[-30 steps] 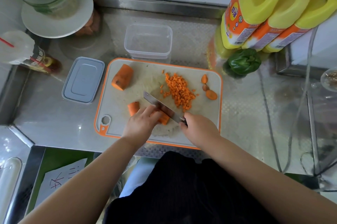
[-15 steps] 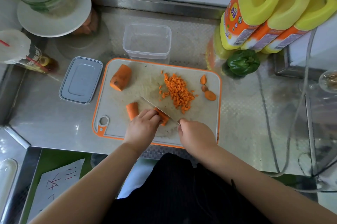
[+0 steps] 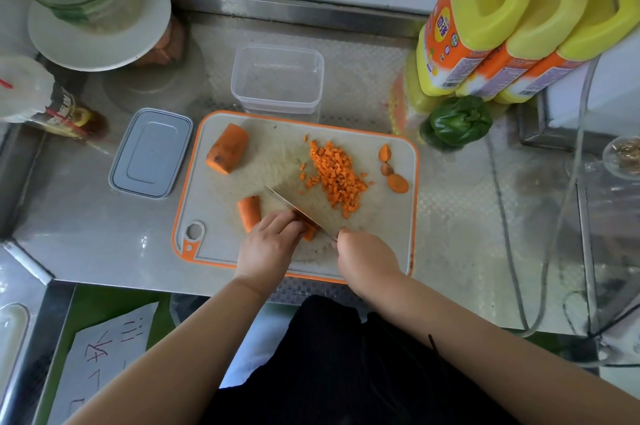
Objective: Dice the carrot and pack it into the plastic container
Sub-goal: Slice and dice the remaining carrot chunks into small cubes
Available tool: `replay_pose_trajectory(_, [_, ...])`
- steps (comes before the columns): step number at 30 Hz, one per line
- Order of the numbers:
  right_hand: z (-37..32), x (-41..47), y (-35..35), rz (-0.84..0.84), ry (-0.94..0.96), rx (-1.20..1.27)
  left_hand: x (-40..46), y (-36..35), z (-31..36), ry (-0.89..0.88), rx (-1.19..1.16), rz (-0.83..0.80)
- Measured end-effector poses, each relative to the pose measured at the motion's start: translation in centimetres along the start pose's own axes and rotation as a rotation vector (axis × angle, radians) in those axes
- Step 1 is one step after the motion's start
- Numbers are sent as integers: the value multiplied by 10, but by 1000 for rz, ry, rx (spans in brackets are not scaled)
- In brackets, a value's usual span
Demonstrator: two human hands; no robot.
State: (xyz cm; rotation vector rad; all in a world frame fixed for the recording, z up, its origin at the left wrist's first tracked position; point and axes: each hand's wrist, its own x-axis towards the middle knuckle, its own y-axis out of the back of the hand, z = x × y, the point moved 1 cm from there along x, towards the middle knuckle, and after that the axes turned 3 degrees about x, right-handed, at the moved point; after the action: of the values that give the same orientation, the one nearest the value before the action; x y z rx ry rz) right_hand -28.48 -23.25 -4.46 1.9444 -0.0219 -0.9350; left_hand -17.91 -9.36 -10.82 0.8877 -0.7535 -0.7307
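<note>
The dicing step was on: the left hand held a carrot piece down, the right hand gripped the knife, and more careful cuts were likely needed next.

container seemingly touching behind board

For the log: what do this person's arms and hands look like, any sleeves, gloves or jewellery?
Both forearms are bare up to the frame edge, with no sleeves in view. The left hand and right hand wear no gloves, and no rings, watch or bracelet show. A thin dark mark or thread lies on the right forearm; what it is cannot be told. The torso wears a black garment.
</note>
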Motion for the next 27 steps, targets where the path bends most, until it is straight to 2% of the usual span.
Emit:
replay_pose_trajectory(3, [4,2,3,-9,-16,109,-1,3,2,-45,67,0])
replay_pose_trajectory(6, [8,4,8,-30,-20,166,-5,0,6,1,84,7])
replay_pose_trajectory(13, [6,-17,6,43,51,69,-6,-2,9,83,59,-12])
replay_pose_trajectory(19, [2,-17,4,46,32,-45,-6,-3,10,103,41,6])
replay_pose_trajectory(27, [-3,-8,0,-13,-46,51,-8,-6,9,107,27,-2])
